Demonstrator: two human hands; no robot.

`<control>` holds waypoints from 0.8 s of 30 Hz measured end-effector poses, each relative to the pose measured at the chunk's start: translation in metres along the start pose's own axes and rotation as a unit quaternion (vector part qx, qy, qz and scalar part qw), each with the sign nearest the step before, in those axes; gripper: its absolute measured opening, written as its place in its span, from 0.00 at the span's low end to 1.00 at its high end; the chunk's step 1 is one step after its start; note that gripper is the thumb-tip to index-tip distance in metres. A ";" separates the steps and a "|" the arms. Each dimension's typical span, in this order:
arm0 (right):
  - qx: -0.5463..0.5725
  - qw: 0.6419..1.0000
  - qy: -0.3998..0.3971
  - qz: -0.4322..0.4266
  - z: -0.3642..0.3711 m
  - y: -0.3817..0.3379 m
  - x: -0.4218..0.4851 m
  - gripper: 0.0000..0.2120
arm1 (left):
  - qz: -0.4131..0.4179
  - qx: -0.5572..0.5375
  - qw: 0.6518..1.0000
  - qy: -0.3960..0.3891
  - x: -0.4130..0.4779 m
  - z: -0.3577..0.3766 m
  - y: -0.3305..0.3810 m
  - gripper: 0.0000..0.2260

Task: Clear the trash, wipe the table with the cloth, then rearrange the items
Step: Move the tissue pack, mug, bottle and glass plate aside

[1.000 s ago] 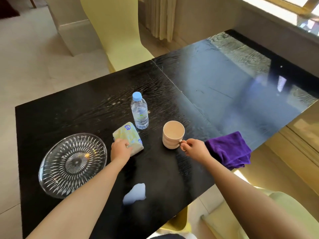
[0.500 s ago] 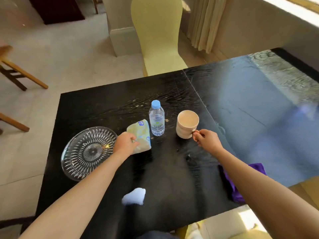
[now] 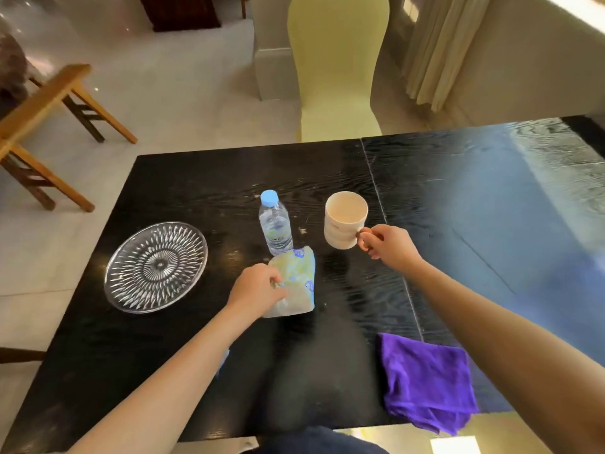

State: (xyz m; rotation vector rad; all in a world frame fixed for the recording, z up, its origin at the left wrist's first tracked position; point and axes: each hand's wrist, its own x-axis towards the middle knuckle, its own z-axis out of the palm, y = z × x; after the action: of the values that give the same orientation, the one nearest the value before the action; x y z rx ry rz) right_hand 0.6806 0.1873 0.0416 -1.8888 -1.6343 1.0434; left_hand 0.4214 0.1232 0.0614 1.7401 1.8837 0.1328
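Observation:
On the black table (image 3: 183, 355) my left hand (image 3: 257, 290) grips the near left edge of a green and blue tissue pack (image 3: 296, 283) that lies flat. My right hand (image 3: 388, 245) pinches the handle of a cream mug (image 3: 343, 221) standing upright. A clear water bottle (image 3: 276, 224) with a blue cap stands between pack and mug, just behind the pack. A purple cloth (image 3: 425, 380) lies crumpled at the near right edge, partly overhanging. A pale scrap (image 3: 224, 360) peeks out from under my left forearm.
A cut-glass plate (image 3: 156, 267) sits at the table's left side. A yellow chair (image 3: 337, 70) stands behind the far edge, a wooden stool (image 3: 49, 126) on the floor to the left. The right half of the table shines with window glare.
The view has swung left and up. The mug has slid away from me toward the bottle's right. The tissue pack now lies in front of the bottle. Both hands keep their holds.

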 end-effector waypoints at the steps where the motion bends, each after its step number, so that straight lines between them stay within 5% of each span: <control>1: -0.003 1.000 0.006 -0.001 -0.009 0.005 0.000 0.17 | 0.008 -0.006 1.000 0.000 0.003 0.005 0.012 0.09; 15: -0.015 0.983 0.138 0.121 -0.101 0.113 0.000 0.16 | 0.093 -0.014 0.996 0.010 0.090 0.084 0.159 0.05; 24: 0.044 0.966 0.191 0.169 -0.094 0.154 0.016 0.19 | 0.056 0.045 0.997 -0.015 0.132 0.155 0.202 0.08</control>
State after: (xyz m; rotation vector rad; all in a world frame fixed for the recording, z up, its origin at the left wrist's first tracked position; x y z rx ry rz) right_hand 0.8521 0.1838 -0.0175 -2.1918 -1.0598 0.7907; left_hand 0.6725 0.2319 -0.0240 1.8995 1.7956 0.0650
